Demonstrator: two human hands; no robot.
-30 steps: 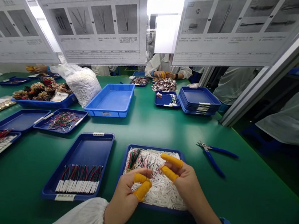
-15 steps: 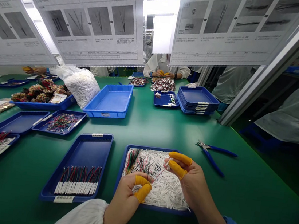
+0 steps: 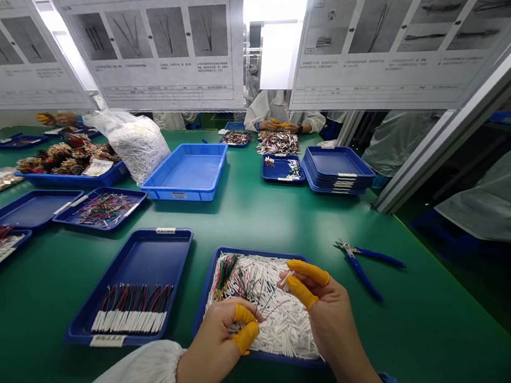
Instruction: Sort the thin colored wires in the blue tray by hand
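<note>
My left hand [image 3: 219, 341], with yellow finger cots on thumb and forefinger, pinches a few thin dark and red wires [image 3: 263, 305] whose ends fan upward. To its right, my right hand [image 3: 331, 311], also in yellow finger cots, grips short white tubes [image 3: 288, 279] between thumb and fingers. How many it holds I cannot tell. Both hands are over a blue tray [image 3: 198, 309] filled with loose white tubes [image 3: 294, 328]. A bundle of coloured wires [image 3: 226, 272] lies in its back left corner. On the left, another blue tray [image 3: 144, 252] carries a row of wires with white sleeves [image 3: 130, 319].
Blue-handled cutters [image 3: 363, 265] lie splayed on the green table at right. Behind are a light blue bin [image 3: 186, 166], a bag of white pieces [image 3: 136, 147] and stacked trays [image 3: 338, 171]. Instruction sheets [image 3: 154, 33] hang above. A co-worker's hands [image 3: 278, 125] work opposite.
My left hand has shifted very slightly down and right with the wires. My right hand stays almost in place, still gripping the white tubes.
</note>
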